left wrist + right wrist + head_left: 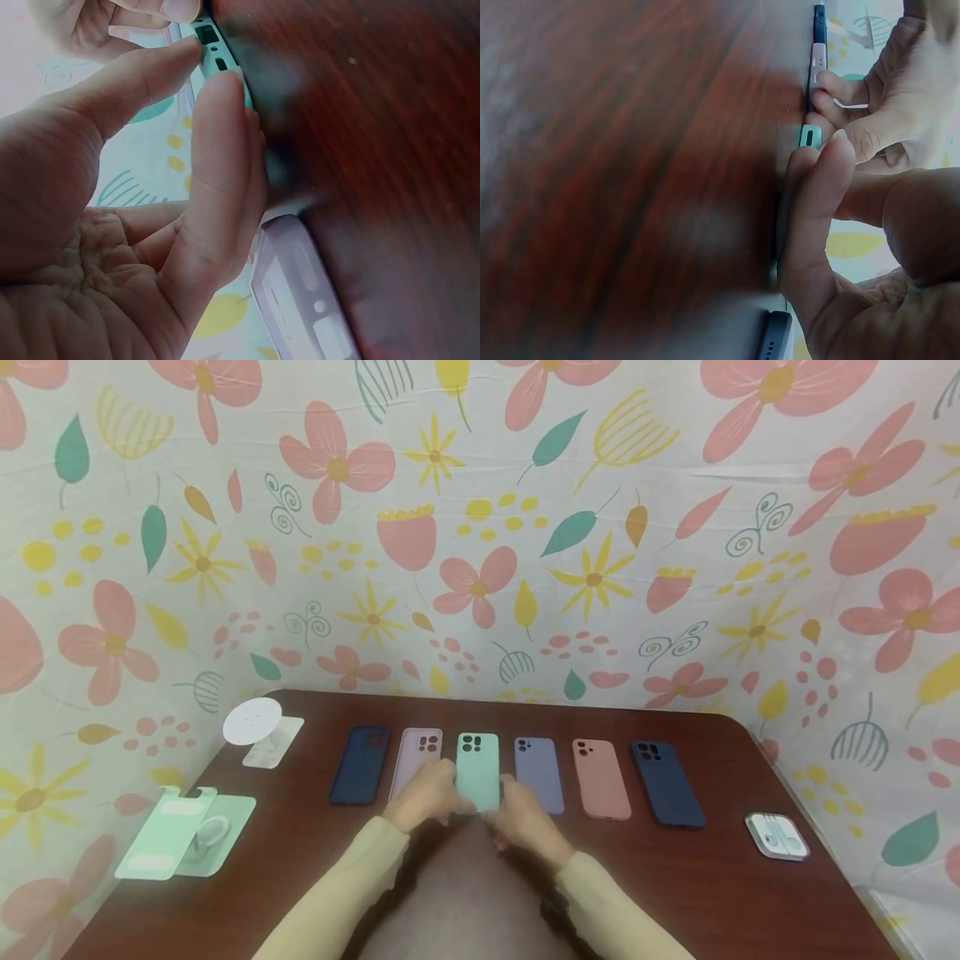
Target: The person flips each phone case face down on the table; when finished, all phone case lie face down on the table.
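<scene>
Two hands (429, 795) (527, 820) gripping mint case (477, 768), boxed earphones (777, 837)

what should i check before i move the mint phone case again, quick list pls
1. Left hand at the mint phone case: ok, fingers at its near left corner.
2. Right hand at the same case: ok, near right corner.
3. Camera holes at the far end: ok.
4. Gap to the lilac case: ok, visible at the far ends.
5. Near edge flat on the table: cannot tell, fingers hide it.
6. Earphone box away from the cases: ok, far right.
</scene>
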### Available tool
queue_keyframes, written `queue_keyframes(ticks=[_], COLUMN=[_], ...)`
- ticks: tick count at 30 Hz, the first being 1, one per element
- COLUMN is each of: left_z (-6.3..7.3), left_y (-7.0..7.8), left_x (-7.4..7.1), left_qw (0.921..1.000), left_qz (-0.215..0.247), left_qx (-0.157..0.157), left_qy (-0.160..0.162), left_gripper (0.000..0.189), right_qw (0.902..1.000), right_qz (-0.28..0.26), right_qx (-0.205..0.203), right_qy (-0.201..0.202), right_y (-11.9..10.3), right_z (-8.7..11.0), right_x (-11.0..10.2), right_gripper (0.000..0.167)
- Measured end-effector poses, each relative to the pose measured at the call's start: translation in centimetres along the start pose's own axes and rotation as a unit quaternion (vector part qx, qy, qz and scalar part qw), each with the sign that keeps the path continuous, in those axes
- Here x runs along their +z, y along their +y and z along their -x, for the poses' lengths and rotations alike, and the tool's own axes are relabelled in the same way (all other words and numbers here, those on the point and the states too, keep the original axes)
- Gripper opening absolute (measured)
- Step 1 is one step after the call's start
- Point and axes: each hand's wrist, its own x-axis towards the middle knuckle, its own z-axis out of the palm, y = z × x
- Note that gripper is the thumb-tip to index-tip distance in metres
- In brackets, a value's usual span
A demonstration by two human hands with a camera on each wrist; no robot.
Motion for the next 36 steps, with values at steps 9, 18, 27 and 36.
queue_keyframes(ticks=[9, 18, 27, 36], left_z=[0.5, 2.2, 3.2, 3.3], left_y=[-0.2, -1.5, -4.0, -6.1], left_x=[-0.1, -2.1, -4.4, -6.3], left_qw=[0.9997, 0.9995, 0.9963, 0.9963], left_qz=[0.014, 0.013, -0.014, -0.001], left_qx=[-0.007, -0.01, -0.075, -0.084], left_qy=[0.019, 0.028, 0.038, 0.022], left_gripper=[0.025, 0.083, 0.091, 0.088], right_qw=[0.9998, 0.9997, 0.9974, 0.9972], right_qz=[-0.011, -0.011, -0.066, -0.051], right_qx=[0.013, -0.015, -0.012, -0.031], right_qy=[0.011, 0.017, -0.026, -0.046], right_y=[-0.4, -2.0, -3.6, -4.9], right_z=[0.3, 1.0, 0.3, -0.5], right_x=[-0.1, 1.0, 3.3, 5.2], right_gripper=[0.068, 0.09, 0.097, 0.101])
